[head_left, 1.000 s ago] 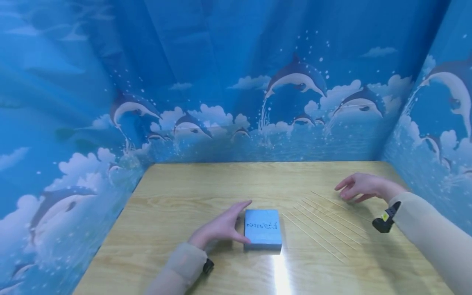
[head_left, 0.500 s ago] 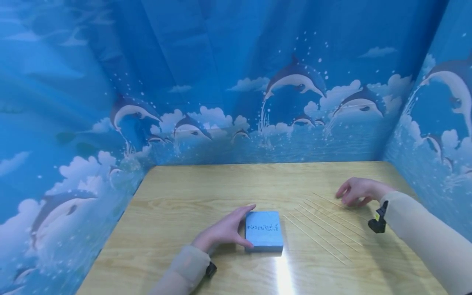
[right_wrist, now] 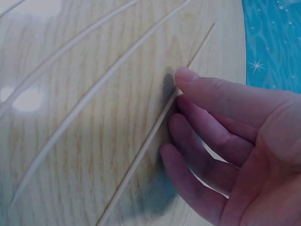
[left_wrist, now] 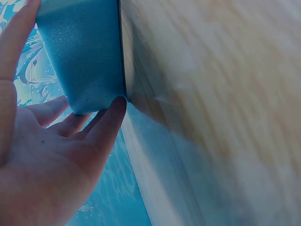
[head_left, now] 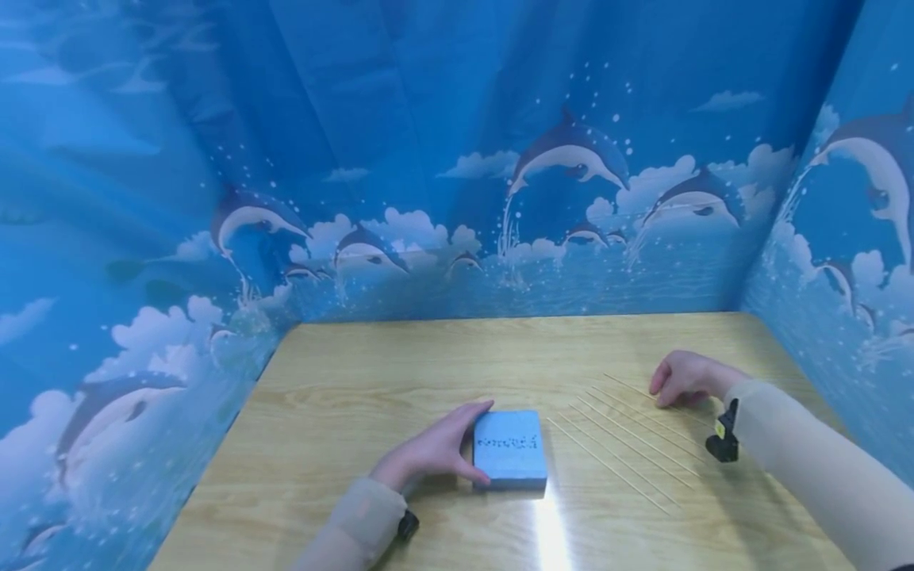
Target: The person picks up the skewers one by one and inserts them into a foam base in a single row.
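Observation:
My left hand holds the left side of a square blue foam block, thumb at its near corner and fingers at the far one. Small dark holes run across the block's top. The left wrist view shows the fingertips touching the side of the block, which sits on the table. At the right, my right hand is down over the farthest thin wooden stick. In the right wrist view the thumb and index finger pinch this stick; the other fingers curl beside it.
Several more thin wooden sticks lie roughly parallel and slanted on the wood-grain table, between block and right hand. A blue dolphin-print curtain stands behind the table and on both sides.
My right hand has lowered from above the table to the farthest stick, its thumb and index finger closing on it. The left hand has closed in slightly on the foam block.

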Tool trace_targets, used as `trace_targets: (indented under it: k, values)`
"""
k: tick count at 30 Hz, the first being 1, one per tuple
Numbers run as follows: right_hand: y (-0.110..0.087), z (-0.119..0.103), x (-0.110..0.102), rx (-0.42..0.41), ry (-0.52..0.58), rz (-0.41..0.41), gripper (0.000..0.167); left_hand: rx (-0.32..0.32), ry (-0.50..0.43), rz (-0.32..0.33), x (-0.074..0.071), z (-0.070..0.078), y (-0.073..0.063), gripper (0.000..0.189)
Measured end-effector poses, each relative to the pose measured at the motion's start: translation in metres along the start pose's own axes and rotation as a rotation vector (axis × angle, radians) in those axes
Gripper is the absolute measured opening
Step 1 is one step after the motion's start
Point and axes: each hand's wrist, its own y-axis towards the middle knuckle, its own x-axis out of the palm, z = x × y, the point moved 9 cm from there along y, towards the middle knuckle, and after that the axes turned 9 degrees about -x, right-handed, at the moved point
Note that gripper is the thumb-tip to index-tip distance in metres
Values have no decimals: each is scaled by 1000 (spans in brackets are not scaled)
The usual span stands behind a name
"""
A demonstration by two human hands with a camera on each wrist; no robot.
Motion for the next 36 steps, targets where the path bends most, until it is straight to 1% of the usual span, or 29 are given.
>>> trace_targets:
  k: [11,15,18,20,25,27,33,36]
  values:
    - [3,0,4,-2,-45,26,20,0,-27,10,0,-4,-3,117]
    - [3,-3,5,-7,-53,27,20,-9,-31,10,0,-6,-3,115]
    - [3,-1,6,-5,-40,25,20,-24,-28,5,0,-7,-2,115]
    - [3,1,6,-11,-18,20,21,-21,-21,4,0,-6,-1,114]
    - [1,9,5,9,82,8,31,-10,-4,6,1,-4,-2,113]
    - [0,10,4,13,137,0,36,-19,-4,6,2,-5,-1,113]
    - [-4,4,-3,-31,293,-8,53,-59,9,11,1,-8,1,112]
    - [-7,-2,-9,-75,408,4,53,-54,-5,8,1,-8,2,111]
